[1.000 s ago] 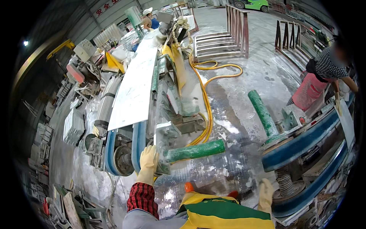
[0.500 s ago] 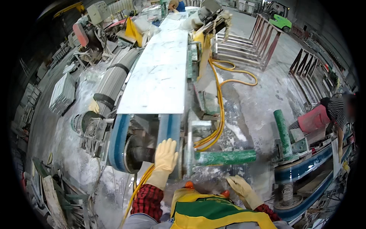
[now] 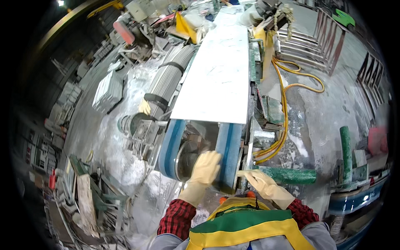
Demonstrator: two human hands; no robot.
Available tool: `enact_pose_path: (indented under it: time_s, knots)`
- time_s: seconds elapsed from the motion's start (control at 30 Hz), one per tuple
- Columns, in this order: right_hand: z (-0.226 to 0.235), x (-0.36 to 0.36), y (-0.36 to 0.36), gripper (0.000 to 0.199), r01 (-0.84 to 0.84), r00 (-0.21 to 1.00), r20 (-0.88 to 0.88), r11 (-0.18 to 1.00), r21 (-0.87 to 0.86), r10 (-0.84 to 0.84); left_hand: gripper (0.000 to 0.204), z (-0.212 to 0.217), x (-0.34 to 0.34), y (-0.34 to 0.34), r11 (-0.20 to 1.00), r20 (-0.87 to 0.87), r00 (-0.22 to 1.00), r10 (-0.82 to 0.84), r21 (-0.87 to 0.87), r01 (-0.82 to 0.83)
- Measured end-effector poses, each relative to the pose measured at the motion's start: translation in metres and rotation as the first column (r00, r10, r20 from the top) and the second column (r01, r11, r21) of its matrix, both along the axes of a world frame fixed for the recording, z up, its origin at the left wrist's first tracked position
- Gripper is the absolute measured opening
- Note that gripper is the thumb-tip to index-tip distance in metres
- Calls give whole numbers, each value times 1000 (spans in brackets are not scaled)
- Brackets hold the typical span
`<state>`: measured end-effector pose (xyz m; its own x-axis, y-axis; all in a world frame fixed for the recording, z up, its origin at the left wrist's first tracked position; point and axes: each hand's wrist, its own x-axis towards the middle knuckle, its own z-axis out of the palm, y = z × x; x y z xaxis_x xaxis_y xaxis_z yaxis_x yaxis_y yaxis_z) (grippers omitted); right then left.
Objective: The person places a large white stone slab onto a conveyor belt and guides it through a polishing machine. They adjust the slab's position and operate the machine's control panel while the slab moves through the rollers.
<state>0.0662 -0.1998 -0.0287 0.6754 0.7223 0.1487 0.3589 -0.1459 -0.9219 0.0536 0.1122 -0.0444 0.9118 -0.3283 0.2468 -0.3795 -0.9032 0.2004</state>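
Observation:
A long white slab (image 3: 212, 87) with grey streaks lies flat on two blue conveyor belts (image 3: 230, 146), its near edge short of their rounded ends. My left hand (image 3: 204, 168), in a cream rubber glove, hovers over the gap between the belts, close to the right belt and the dark roller (image 3: 189, 160). Its fingers are stretched out and slightly blurred, holding nothing. In a matching glove, my right hand (image 3: 262, 185) reaches toward the near right corner of the conveyor, fingers extended and no object in them. Neither hand touches the slab.
A green roller (image 3: 287, 175) juts out to the right, with yellow hoses (image 3: 284, 121) behind it. Left of the conveyor stand a ribbed grey cylinder (image 3: 168, 79), a stack of slabs (image 3: 109, 89) and scrap pieces (image 3: 87, 200). Metal racks (image 3: 308, 52) stand far right.
The view has turned left, so the scene sits further right. My left hand has shifted from the right belt toward the gap. My right hand has come in closer to the conveyor.

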Motion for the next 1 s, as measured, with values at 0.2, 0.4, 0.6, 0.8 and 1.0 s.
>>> enact_pose_path:
  time_s: [0.2,0.4,0.6,0.8,1.0]
  knots:
    - [-34,42,74,32,237,897,367,969,69,-246,54,-40,-12,120,953,51,960,275,119,-279]
    - [-48,82,138,55,619,614,694,775,-127,-376,55,-42,18,181,977,-18,980,198,85,-196]
    - [-96,125,169,61,810,338,802,586,18,-493,62,-36,65,202,999,63,997,34,-4,-34]
    - [-89,109,183,58,818,487,756,533,-217,-439,63,-36,129,235,1000,79,997,15,-4,-15]
    - [-79,102,187,56,812,499,745,539,-223,-443,63,-54,178,239,993,35,995,90,71,-92]
